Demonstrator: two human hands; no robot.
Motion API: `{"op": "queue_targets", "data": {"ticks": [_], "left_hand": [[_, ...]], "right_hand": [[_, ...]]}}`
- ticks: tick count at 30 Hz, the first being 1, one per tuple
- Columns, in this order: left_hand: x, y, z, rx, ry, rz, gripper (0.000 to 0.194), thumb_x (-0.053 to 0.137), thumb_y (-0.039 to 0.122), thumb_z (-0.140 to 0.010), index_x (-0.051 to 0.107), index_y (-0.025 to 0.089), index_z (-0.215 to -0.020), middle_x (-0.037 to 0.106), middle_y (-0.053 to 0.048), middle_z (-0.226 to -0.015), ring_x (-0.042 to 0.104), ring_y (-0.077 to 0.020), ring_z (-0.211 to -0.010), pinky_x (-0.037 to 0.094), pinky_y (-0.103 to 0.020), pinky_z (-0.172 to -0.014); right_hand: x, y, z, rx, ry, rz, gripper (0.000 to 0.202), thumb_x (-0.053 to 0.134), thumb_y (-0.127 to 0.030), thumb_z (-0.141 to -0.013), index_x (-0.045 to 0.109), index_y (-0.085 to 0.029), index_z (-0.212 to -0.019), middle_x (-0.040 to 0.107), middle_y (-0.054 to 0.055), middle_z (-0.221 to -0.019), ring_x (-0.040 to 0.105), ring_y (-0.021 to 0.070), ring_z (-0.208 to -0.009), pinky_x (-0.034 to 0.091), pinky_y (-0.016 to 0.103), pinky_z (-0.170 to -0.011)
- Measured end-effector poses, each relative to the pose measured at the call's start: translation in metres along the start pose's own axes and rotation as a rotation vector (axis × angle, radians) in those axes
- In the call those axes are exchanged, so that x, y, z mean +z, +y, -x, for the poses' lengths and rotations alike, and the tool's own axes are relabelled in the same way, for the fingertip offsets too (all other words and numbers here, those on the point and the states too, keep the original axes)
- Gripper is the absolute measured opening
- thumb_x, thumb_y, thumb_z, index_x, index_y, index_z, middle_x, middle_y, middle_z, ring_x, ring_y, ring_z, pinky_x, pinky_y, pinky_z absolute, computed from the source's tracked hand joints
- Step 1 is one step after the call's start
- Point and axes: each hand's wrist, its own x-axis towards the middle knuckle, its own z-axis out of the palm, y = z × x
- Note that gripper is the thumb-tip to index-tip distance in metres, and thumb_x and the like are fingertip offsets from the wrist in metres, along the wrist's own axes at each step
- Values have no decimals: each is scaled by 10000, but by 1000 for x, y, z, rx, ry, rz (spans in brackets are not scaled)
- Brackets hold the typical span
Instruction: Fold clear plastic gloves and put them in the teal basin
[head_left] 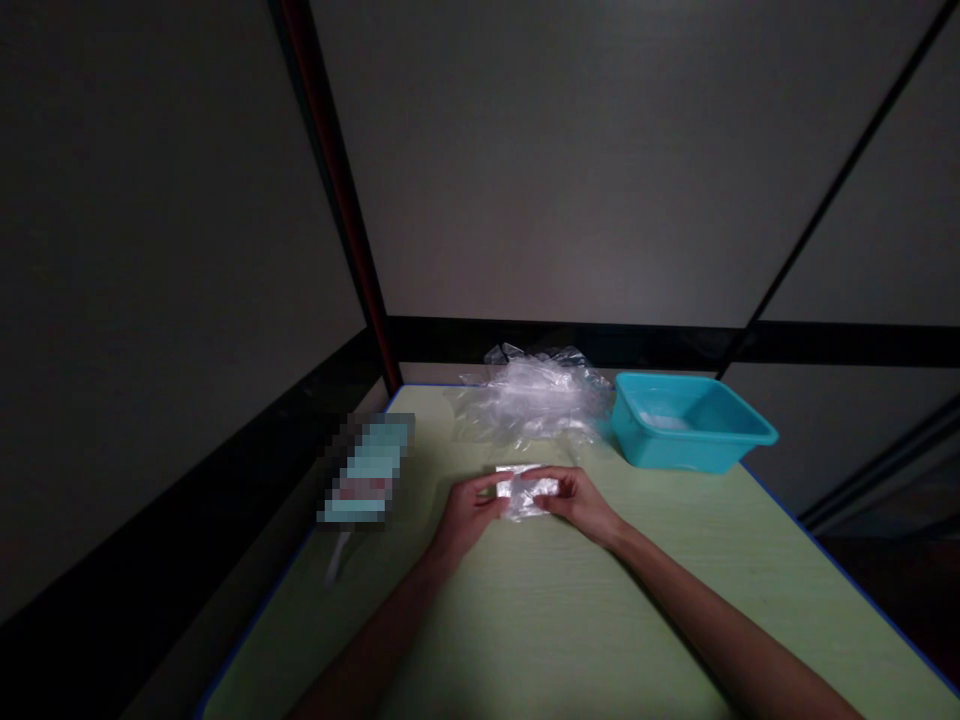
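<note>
A small folded piece of clear, shiny plastic (525, 492) is between my two hands, over the middle of the pale green table (540, 620). My left hand (471, 508) grips its left edge with thumb and fingers. From the right, my right hand (574, 498) pinches the same plastic, its fingers lying across the top and its thumb at the lower side. Beyond my hands lies a loose heap of clear plastic bags (536, 395).
A turquoise plastic basin (694, 450) stands at the back right, with something pale inside. At the left edge lies a blurred-out light green item (367, 475) with a pale strip below it. Wall panels rise behind the table and on the left.
</note>
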Motion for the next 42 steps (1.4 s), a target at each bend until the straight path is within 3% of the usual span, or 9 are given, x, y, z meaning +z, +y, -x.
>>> {"op": "queue_targets", "data": {"ticks": [15,27,34,42], "left_hand": [[0,0,1,-13,-5,47,578,674,204,-559,560,96,-1115,644,-11,-608,565,-127,-522,398,-188,-482],[0,2,2,-30,-34,91,648,670,208,-576,491,91,-1188,666,-31,-689,588,-139,-562,429,-195,-520],[0,5,2,-5,-51,75,646,657,181,-583,480,75,-1195,659,-24,-662,574,-119,-532,415,-177,-505],[-1,1,0,14,-26,91,636,667,151,-577,495,122,-1188,611,-83,-1045,593,-112,-578,441,-187,-527]], "right_hand": [[-1,1,1,28,2,-105,480,718,-228,-562,610,-201,-1029,638,-2,-805,536,116,-634,419,240,-597],[-1,0,2,-6,-34,-103,526,682,-181,-616,550,-244,-1121,615,9,-998,560,130,-743,423,239,-666],[-2,-1,2,-7,-38,-101,563,681,-172,-615,526,-235,-1152,619,11,-981,560,127,-730,425,235,-655],[-2,0,1,-16,-38,-119,558,695,-157,-600,543,-239,-1130,611,13,-1018,563,136,-766,423,233,-663]]}}
